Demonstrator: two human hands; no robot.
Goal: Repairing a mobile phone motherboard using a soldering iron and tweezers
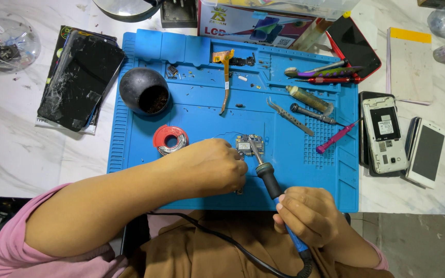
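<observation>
A small circuit board [249, 144] lies near the middle of a blue work mat [191, 113]. My right hand [307, 215] grips a soldering iron [269, 176] with a black and blue handle, and its tip rests on the board. My left hand [212, 167] is curled just left of the board, fingers closed at its edge; what they pinch is hidden. A thin wire arcs from that hand toward the board. A red spool of solder wire [170, 139] sits just left of my left hand.
On the mat: a black round pot [144, 91], tweezers [289, 117], screwdrivers, a pink tool [337, 137], a flex cable [225, 77]. A cracked black phone [81, 77] lies left. Opened phones [384, 134] and a white phone [426, 153] lie right. A printed box [253, 23] stands behind.
</observation>
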